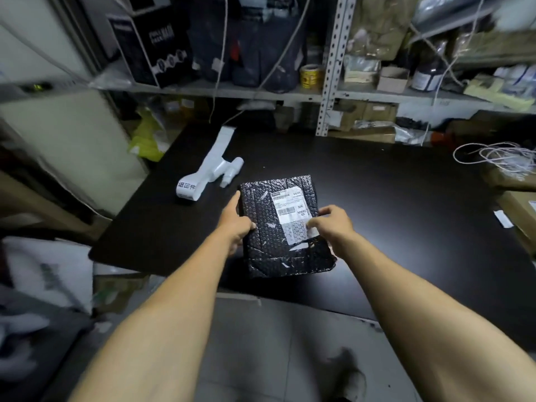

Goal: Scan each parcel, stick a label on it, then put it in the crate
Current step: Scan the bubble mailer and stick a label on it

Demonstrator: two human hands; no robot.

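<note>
While my left hand grips the left edge of the parcel, thumb on top and fingers curled beneath, my right hand presses its fingertips onto the lower right corner of the white label. I cannot tell for certain whether those fingers pinch the label corner or only flatten it, since the view is soft there. I see the parcel, wrapped in black bubble film, at the near edge of the black bench, its near end overhanging that edge slightly. A strip of white labels runs from the far left part of the bench toward the parcel, with a white handheld device, probably the scanner, just beside it. A coil of white cord lies at the far right corner. Metal shelving stands behind the bench.
</note>
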